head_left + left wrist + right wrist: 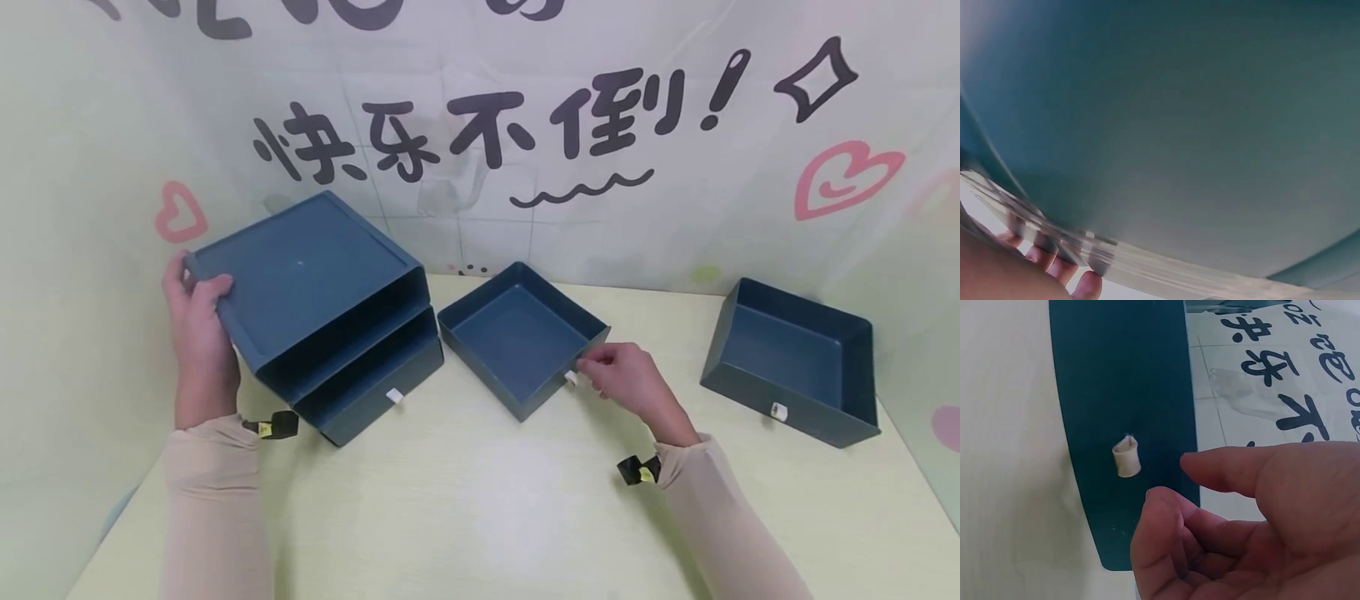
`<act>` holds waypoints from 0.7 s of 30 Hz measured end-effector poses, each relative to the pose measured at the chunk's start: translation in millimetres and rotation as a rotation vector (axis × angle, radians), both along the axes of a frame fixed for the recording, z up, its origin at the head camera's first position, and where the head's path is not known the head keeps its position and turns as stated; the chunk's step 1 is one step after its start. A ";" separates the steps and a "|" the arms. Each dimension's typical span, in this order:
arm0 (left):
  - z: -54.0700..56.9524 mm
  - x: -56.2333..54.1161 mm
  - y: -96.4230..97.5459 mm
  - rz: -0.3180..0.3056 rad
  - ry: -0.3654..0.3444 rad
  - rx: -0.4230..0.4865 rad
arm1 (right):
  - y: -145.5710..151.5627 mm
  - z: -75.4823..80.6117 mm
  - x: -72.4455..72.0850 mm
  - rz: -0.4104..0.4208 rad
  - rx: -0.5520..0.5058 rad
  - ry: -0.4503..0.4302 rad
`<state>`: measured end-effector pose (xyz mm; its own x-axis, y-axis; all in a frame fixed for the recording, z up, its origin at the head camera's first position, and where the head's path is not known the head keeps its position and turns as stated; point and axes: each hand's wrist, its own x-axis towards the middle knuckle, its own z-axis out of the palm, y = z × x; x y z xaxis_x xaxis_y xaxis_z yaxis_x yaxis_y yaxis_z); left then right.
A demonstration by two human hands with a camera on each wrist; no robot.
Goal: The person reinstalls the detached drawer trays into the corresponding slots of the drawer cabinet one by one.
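My left hand (198,321) grips the blue cabinet (300,267) by its left corner — fingers partly hidden. My right hand (633,375), loosely curled, holds nothing beside the middle drawer (517,346) — touching or not, I can't tell. Upper lettering (367,18) is cut off.

Place: looks like a small walled-in table nook; home, office or studio, impossible to tell.
Backdrop (600,242): pale and creased like sheeting, printed with black Chinese lettering (492,137) and pink hearts (847,182).
Side panels (60,292): pale, close in left and right.
Table (487,517): light-coloured, reaching to the backdrop.
Drawers (517,337): plain blue, fit for home or office.
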<state>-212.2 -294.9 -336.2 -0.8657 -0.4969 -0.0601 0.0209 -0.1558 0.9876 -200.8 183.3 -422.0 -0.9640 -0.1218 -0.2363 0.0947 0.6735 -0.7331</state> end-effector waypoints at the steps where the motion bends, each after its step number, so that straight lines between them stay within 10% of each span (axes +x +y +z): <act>1: 0.4 0.0 0.0 0.001 -0.003 0.000 | -0.5 -1.2 -0.1 0.006 -0.002 -0.005; 21: -0.9 -1.3 -2.8 0.013 0.002 0.018 | -10.8 -24.6 5.5 0.036 -0.027 -0.008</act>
<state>-213.5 -297.7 -337.1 -0.8595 -0.5067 -0.0675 0.0245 -0.1727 0.9847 -195.2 172.6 -446.5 -0.9571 -0.1625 -0.2400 0.0767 0.6568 -0.7502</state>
